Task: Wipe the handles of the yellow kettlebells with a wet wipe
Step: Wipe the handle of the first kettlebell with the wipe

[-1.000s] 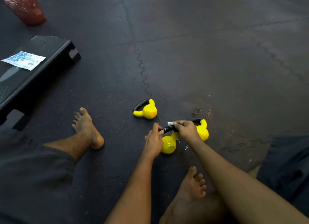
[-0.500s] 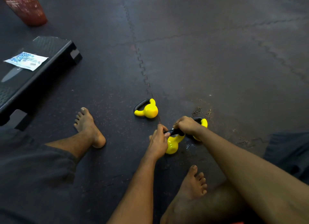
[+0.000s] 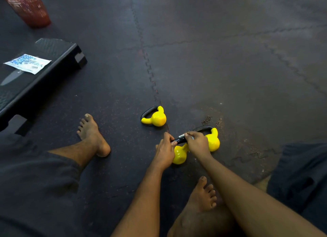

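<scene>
On the floor mat (image 3: 230, 68), just right of its jigsaw seam, a yellow kettlebell (image 3: 179, 155) lies tipped, its black handle (image 3: 178, 141) running left to right between both hands. The left hand (image 3: 165, 152) pinches the handle's left end. The right hand (image 3: 198, 144) grips a wet wipe (image 3: 181, 136) against the handle. The unwiped length seems to lie leftward, toward the left hand.

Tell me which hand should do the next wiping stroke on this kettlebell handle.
Right, probably. The right hand pinches the wet wipe on the black handle; the left hand holds it.
</scene>
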A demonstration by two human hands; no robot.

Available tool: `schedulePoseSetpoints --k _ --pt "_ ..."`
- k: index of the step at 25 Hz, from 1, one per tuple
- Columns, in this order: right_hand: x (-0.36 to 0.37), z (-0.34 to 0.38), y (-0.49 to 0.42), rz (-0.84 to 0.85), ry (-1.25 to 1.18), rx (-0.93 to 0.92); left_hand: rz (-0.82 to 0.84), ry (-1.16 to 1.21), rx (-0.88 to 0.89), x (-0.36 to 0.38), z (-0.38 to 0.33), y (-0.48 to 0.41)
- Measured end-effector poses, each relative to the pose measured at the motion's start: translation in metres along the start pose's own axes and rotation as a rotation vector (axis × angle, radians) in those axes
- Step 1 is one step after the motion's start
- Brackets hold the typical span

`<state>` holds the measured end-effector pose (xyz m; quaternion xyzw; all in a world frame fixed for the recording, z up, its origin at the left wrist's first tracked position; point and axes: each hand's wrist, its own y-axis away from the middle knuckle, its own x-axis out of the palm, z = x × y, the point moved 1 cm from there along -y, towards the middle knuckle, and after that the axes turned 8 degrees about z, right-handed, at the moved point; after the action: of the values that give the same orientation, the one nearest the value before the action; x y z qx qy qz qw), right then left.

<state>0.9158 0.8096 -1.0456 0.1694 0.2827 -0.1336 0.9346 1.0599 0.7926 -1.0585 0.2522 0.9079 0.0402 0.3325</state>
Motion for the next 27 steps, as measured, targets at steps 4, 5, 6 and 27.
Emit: schedulePoseSetpoints --k 4,5,6,27 --pt "-0.017 0.025 -0.036 0.544 0.64 0.091 0.001 0.026 0.014 0.004 -0.002 0.01" --pt "-0.017 0.031 -0.039 0.632 0.667 0.123 -0.001 0.032 0.006 0.004 -0.001 0.011" --pt "-0.017 0.035 -0.04 0.626 0.561 0.164 -0.002 0.041 -0.006 0.004 0.001 0.011" --pt "0.032 -0.016 0.038 -0.325 -0.314 0.029 -0.037 -0.041 0.001 0.01 0.007 0.0"
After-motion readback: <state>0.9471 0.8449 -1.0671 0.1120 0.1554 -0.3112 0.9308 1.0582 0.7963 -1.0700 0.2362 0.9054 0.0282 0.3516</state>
